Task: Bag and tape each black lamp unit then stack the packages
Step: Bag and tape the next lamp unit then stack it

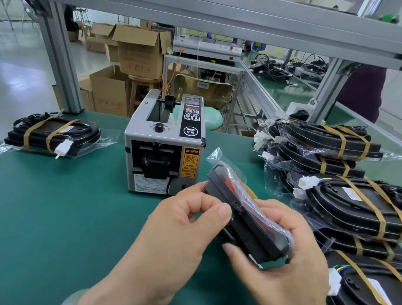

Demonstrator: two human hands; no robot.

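A green mat (pixel 49 201) covers the workbench under a grey aluminium frame (pixel 59 59), and cardboard boxes (pixel 140 50) stand on the factory floor behind.

Held above the mat near the front, right of centre, is a black lamp unit (pixel 243 218) with a red lens. It is tilted, with its far end raised and pointing left. It sits inside a clear bag (pixel 215 155), whose loose end sticks up past the far end of the unit. The left hand (pixel 173 233) grips the far half, with the thumb pressed against the near side and the curled fingers closed round the far edge. The right hand (pixel 289 265) grasps the near end, with the fingers wrapped over the plastic and the thumb underneath.

Just behind the hands stands a grey tape dispenser (pixel 164 147). Its outlet faces the person and there is a yellow caution label on its front. To the right, near the right hand, lies a big pile of bagged lamps (pixel 357 211), each bound with two bands of brown tape, with white plugs showing. At the far left of the mat, well apart, rests a small stack of taped packages (pixel 53 135). Beyond the bench are a pale green stool (pixel 211 121) and a person in a dark purple top (pixel 363 92).
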